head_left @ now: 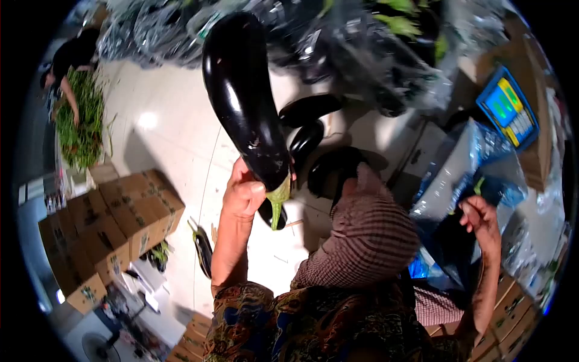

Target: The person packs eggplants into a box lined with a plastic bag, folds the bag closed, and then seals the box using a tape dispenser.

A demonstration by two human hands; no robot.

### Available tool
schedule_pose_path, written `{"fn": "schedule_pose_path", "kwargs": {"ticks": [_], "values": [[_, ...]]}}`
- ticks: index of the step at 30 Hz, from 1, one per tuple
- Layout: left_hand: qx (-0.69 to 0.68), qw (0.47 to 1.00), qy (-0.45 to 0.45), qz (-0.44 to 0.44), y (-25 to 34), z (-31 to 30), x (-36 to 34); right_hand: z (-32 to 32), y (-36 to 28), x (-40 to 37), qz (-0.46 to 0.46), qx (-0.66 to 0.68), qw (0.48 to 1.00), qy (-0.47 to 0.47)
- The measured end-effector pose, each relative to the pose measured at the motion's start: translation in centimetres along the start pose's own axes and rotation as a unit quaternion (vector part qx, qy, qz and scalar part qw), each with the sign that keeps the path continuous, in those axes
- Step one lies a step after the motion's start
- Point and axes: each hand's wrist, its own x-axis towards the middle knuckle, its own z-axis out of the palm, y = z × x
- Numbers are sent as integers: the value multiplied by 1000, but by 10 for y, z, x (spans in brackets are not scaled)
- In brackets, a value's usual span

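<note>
My left hand (244,192) grips a long, glossy dark purple eggplant (244,96) near its green stem end (278,202) and holds it upright in front of me. Off to the right, my right hand (480,218) is closed on the edge of a clear plastic bag (458,175). Several more eggplants (310,108) lie on the pale floor just beyond the raised one. My knee in checked fabric (368,235) sits between the two hands.
Clear bags of eggplants and greens (362,42) are piled along the far side. A blue scale (508,107) rests on a cardboard box at right. Stacked cartons (114,223) stand at left. Another person (69,66) bends over green vegetables (84,120) at far left.
</note>
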Motion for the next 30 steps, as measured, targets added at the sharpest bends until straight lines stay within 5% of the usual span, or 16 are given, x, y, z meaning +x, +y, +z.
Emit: {"fn": "schedule_pose_path", "kwargs": {"ticks": [5, 7, 9, 12, 18, 21, 25, 30], "values": [[195, 974, -115, 0, 32, 119, 43, 22, -81, -6, -252, 194, 948, -18], [265, 950, -163, 2, 23, 165, 57, 29, -103, 6, -409, 392, 822, -57], [489, 850, -195, 21, 16, 199, 61, 18, -123, 6, -337, 490, 804, -4], [508, 807, -299, 37, -7, 247, 60, -7, -120, -4, -324, 606, 725, -52], [454, 816, -352, -58, -64, 291, 55, -39, -52, -25, -381, 631, 665, -120], [494, 774, -396, 4, -100, 304, 58, -44, -30, -32, -389, 640, 654, -110], [497, 779, -379, 53, -125, 322, 45, -54, -13, -41, -414, 659, 616, -120], [466, 792, -383, 94, -147, 323, 43, -63, -9, -40, -331, 704, 628, -29]]}}
